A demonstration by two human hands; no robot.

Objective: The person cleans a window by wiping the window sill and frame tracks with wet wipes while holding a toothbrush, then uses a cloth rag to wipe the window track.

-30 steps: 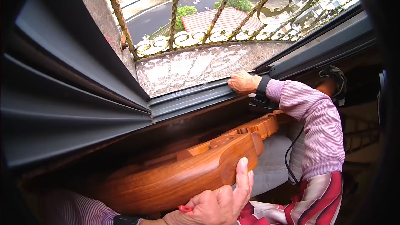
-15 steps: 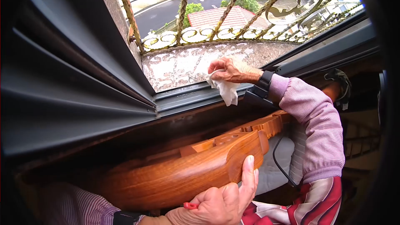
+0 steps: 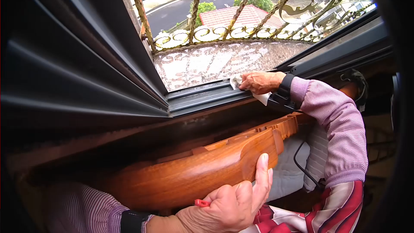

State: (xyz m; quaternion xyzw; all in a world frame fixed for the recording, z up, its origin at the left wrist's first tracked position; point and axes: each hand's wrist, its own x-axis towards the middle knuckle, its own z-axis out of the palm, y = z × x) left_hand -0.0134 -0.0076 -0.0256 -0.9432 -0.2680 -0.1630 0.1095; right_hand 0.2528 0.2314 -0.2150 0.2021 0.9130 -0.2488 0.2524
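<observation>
My right hand (image 3: 262, 82), at the window, is closed on a crumpled white tissue (image 3: 235, 81). It presses the tissue against the dark metal window track (image 3: 202, 97), and part of the tissue hangs below the fingers. Lower down, my left hand (image 3: 230, 203) rests against the curved wooden furniture piece (image 3: 189, 181), its index finger stretched along the wood. A small red object (image 3: 202, 203) pokes out of the curled fingers of that hand; the rest of it is hidden.
Beyond the track lie a stone ledge (image 3: 215, 62) and twisted metal bars (image 3: 196, 8). A dark window frame (image 3: 99, 43) fills the left side. Grey cushioning (image 3: 291, 166) with a black cord sits right of the wood. Dark cloth (image 3: 358, 86) hangs at the right.
My right hand has come down and slightly right, bringing the tissue from above the track onto it. My left hand keeps its place on the wood. The view has shifted slightly.
</observation>
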